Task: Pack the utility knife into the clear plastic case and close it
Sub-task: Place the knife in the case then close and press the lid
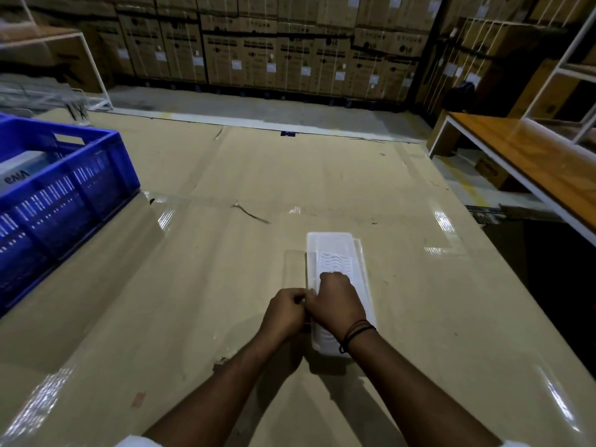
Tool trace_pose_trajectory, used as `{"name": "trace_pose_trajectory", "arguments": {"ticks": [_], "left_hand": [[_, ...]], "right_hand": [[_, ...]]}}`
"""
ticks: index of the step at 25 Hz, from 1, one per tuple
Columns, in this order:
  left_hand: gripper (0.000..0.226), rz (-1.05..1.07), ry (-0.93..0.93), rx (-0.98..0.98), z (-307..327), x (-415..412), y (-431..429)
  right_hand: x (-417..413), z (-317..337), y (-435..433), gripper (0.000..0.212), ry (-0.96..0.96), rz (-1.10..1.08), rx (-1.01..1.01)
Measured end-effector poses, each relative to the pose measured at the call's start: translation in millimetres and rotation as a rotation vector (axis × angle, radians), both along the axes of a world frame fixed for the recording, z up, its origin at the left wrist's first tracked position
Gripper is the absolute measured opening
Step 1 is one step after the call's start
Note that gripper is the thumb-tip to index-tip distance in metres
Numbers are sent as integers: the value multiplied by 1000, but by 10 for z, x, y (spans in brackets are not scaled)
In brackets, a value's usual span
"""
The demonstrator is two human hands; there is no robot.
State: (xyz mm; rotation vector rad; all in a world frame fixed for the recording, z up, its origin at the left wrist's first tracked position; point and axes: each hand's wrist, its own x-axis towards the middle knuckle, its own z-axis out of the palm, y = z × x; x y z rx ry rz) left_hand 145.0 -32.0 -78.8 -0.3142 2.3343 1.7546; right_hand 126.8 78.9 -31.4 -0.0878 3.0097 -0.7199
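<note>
A big room has stacked cardboard boxes [290, 43] along the back wall. In front is a bench [225, 285] covered in brown cardboard and shiny tape. A clear case [335, 253] lies flat on the bench. The right hand [337, 301] is curled in a fist and presses down on top of the case. The left hand [287, 309] is curled too, pinching at the case's left edge, touching the right hand. The knife cannot be seen. A blue crate [64, 195] sits far left of the case.
</note>
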Motion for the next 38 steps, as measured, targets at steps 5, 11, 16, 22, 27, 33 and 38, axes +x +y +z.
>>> {"name": "trace_pose_trajectory", "arguments": {"ticks": [5,11,16,22,27,33,38], "left_hand": [[34,18,-6,75,146,9,30],[43,-64,52,-32,319,112,89],[48,-85,36,-30,378,133,99],[44,-145,24,-109,374,181,128],[37,-54,141,-195,260,280,332],[69,63,230,-227,152,483,545],[60,8,171,-400,123,275,390]], "right_hand": [[44,-38,321,46,156,-125,71],[124,-159,722,42,-61,-327,-236],[234,-292,756,33,12,-369,-386],[317,-382,685,35,7,-375,-294],[318,-388,583,41,23,-375,-120],[305,-416,575,49,11,-370,-61],[196,-349,660,55,56,-240,4]]}}
